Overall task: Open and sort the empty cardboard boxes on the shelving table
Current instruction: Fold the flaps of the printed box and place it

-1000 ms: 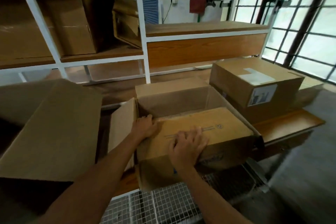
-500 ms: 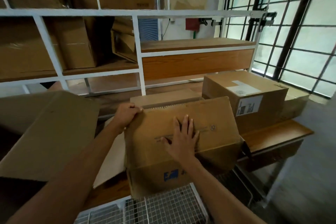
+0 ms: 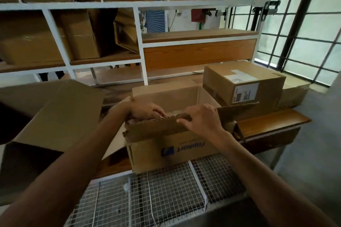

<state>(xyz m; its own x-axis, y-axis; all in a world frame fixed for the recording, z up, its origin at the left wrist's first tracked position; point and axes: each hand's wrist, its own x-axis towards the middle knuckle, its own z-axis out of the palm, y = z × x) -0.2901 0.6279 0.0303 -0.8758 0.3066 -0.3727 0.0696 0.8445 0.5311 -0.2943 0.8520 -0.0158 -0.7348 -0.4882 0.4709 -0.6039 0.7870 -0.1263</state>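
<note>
An open cardboard box (image 3: 177,153) with a blue logo stands on the wooden table (image 3: 273,123) right in front of me, its inside empty. Its near flap (image 3: 158,125) stands upright. My left hand (image 3: 145,111) grips the flap's top edge at the left, fingers curled over it. My right hand (image 3: 201,120) holds the same edge further right. A sealed box (image 3: 243,83) with white labels sits behind it to the right.
A large open box (image 3: 49,116) lies on its side at the left. White shelving (image 3: 138,42) behind holds several cardboard boxes. A wire-mesh shelf (image 3: 156,190) runs below the table edge. A barred window (image 3: 304,24) fills the right.
The near flap, pressed flat over the box before, has been swung up to vertical. Both hands moved from its face to its top edge. The view shifted upward.
</note>
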